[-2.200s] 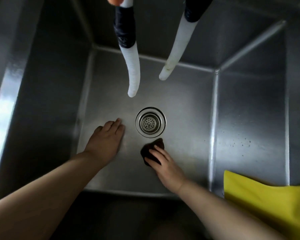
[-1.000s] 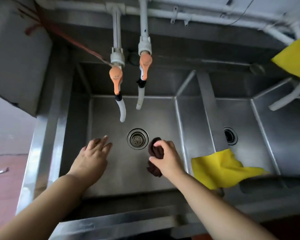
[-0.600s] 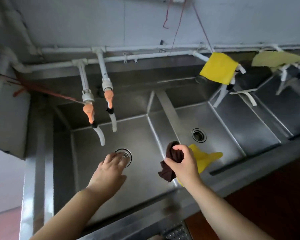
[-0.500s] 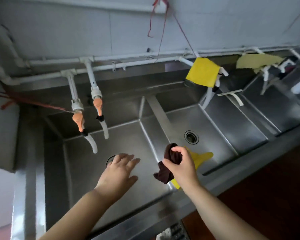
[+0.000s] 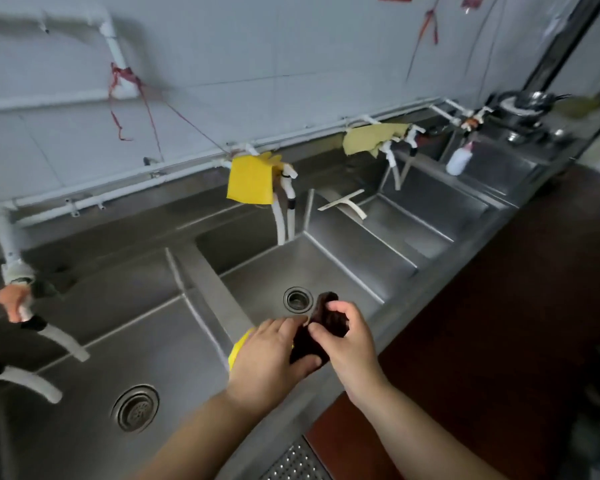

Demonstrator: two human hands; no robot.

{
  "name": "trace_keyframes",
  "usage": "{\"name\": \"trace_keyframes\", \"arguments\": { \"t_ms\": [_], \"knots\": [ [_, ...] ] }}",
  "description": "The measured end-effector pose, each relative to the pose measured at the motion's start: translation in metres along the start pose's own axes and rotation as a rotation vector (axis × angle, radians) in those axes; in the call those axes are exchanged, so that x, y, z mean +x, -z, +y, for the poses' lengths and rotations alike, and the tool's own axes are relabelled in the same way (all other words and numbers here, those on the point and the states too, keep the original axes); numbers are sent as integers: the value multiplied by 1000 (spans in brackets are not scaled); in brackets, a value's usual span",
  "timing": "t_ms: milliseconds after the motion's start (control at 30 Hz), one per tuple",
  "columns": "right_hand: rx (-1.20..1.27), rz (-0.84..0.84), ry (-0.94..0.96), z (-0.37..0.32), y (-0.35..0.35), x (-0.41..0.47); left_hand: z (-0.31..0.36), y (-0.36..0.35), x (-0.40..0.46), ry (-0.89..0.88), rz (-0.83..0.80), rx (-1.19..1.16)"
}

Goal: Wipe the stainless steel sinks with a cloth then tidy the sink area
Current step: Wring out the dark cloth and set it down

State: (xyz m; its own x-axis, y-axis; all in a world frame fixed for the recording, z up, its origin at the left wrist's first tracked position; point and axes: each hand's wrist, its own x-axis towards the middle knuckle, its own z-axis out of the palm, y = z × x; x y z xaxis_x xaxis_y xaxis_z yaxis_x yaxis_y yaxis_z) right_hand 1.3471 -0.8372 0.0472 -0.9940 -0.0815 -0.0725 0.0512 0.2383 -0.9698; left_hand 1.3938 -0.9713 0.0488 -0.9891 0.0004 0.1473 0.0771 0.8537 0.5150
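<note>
A dark brown cloth [image 5: 326, 323] is held between both hands above the front rim between two sinks. My right hand [image 5: 347, 344] pinches its upper part with thumb and fingers. My left hand [image 5: 271, 358] grips its lower part from the left, thumb under it. The left sink [image 5: 94, 344] has a round drain [image 5: 135, 407]. The second sink [image 5: 340, 271] has its own drain [image 5: 297, 299]. A yellow cloth [image 5: 238, 348] lies on the divider, mostly hidden behind my left hand.
White hoses with orange taps [image 5: 13, 299] hang over the left sink. A yellow cloth [image 5: 252, 180] drapes over the second sink's taps, a paler one [image 5: 371, 138] further right. A white squeegee [image 5: 347, 204] and a white bottle [image 5: 459, 159] lie further along. Dark floor lies right.
My view swung right along the sinks. My left hand left the first sink and joined my right hand on the brown cloth, now over the second sink's front rim.
</note>
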Motion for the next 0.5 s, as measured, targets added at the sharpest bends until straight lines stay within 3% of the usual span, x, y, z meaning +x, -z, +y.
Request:
{"name": "trace_keyframes", "arguments": {
  "t_ms": [167,300,500],
  "knots": [
    [130,-13,-16,13,116,41,97,-53,72,122,-36,-254],
    [158,71,43,27,203,80,159,-95,132,245,-103,-659],
    [311,-20,-172,35,308,135,222,-130,196,325,-213,-929]
  ]
}}
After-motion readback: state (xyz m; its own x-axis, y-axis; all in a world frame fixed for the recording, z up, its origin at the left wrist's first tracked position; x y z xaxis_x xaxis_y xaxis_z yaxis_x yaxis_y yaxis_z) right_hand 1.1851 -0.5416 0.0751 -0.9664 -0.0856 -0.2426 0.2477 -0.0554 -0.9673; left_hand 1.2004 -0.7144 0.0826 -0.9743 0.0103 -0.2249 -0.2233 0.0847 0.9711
